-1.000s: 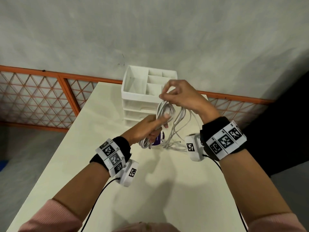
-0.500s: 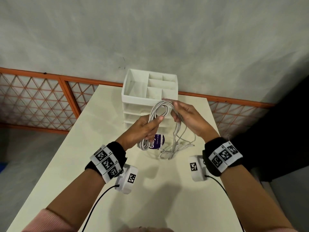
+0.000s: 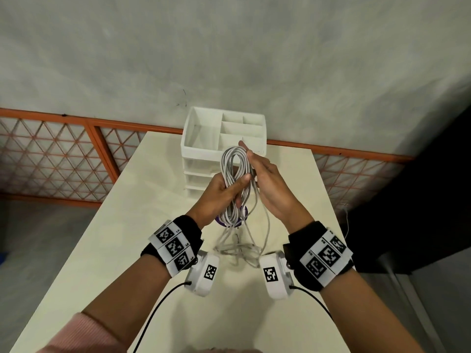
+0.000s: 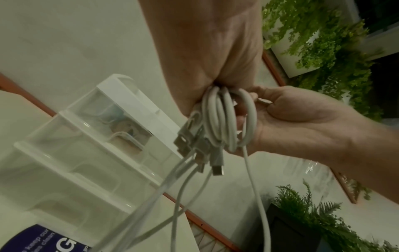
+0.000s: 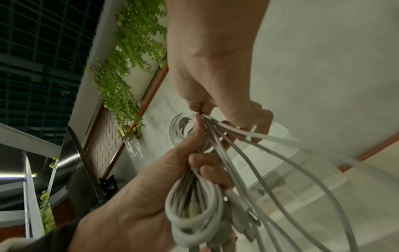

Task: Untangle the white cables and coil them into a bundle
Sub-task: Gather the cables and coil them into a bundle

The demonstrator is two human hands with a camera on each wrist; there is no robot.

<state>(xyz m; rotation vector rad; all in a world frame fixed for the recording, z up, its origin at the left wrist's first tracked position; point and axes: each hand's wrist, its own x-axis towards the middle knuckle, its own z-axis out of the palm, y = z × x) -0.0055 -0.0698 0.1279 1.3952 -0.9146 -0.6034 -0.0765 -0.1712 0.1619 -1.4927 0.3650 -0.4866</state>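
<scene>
My left hand (image 3: 235,191) grips a long coil of white cables (image 3: 234,164) around its middle, held upright above the table. My right hand (image 3: 251,165) lies against the coil's right side and pinches strands near its top. In the right wrist view that right hand (image 5: 199,113) pinches several strands that fan out from the coil (image 5: 194,206), which the left hand (image 5: 194,163) holds. In the left wrist view several plugs (image 4: 194,145) hang from the coil (image 4: 226,119). Loose cable tails (image 3: 239,248) trail down onto the table between my wrists.
A white drawer organizer (image 3: 224,128) with open top compartments stands just behind the hands on the cream table (image 3: 127,225). A purple round object (image 3: 243,214) lies under the coil. An orange lattice fence (image 3: 51,154) runs along the table's far edge, with a grey wall beyond.
The right hand came down from above the coil to its right side, bringing a strand onto it. The coil in the left hand now stands taller, and fewer loose loops hang beside it.
</scene>
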